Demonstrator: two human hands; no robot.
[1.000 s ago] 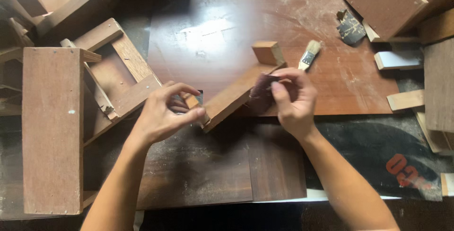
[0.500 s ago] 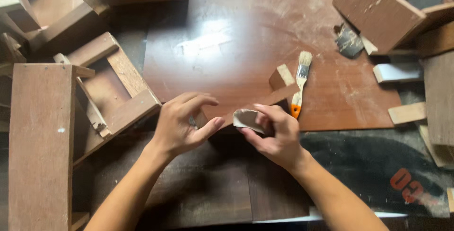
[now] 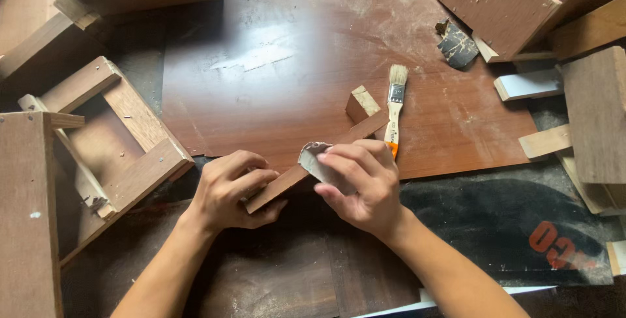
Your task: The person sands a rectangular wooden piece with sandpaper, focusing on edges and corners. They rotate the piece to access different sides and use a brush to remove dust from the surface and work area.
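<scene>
A long brown wooden strip (image 3: 352, 135) lies slanted on the work surface. My left hand (image 3: 228, 191) grips its near end. My right hand (image 3: 362, 184) holds a folded piece of grey sandpaper (image 3: 313, 158) against the strip near its middle. A small wooden block (image 3: 362, 103) sits by the strip's far end. A small paintbrush (image 3: 394, 100) with pale bristles and an orange-tipped handle lies just beyond my right hand.
A reddish-brown board (image 3: 293, 77) covers the middle. An open wooden frame (image 3: 111, 135) and a tall plank (image 3: 26, 220) stand at the left. Wooden boxes and offcuts (image 3: 502, 5) crowd the upper right. A dark scrap (image 3: 456, 44) lies near them.
My right hand has slid along the strip toward me with the sandpaper. The view has shifted, so the brush and block now sit beyond my right hand.
</scene>
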